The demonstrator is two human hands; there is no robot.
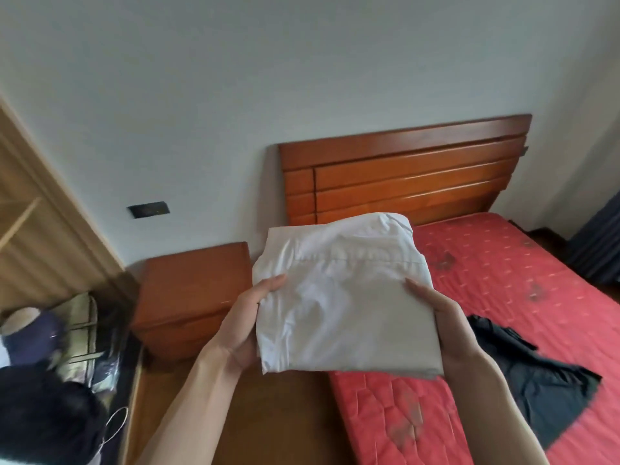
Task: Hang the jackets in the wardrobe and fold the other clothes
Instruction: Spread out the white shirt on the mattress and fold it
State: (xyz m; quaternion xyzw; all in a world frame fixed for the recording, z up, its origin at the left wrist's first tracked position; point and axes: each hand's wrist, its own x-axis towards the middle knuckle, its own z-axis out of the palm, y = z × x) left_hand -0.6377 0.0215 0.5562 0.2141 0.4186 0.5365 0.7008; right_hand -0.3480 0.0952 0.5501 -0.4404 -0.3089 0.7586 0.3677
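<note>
A bedroom in a home. A bed (pixel 503 283) with a red quilted cover stands against a plain pale wall (pixel 235 78), with a slatted wooden headboard (pixel 402 176) at its head. A matching wooden nightstand (pixel 191 290) sits just beside the headboard corner. At the left edge, a light wooden wardrobe (pixel 37 223) shows a shelf inside.

Both arms reach forward; left grip (pixel 246 322) and right grip (pixel 443 322) clasp opposite edges (thumbs on top)
</note>
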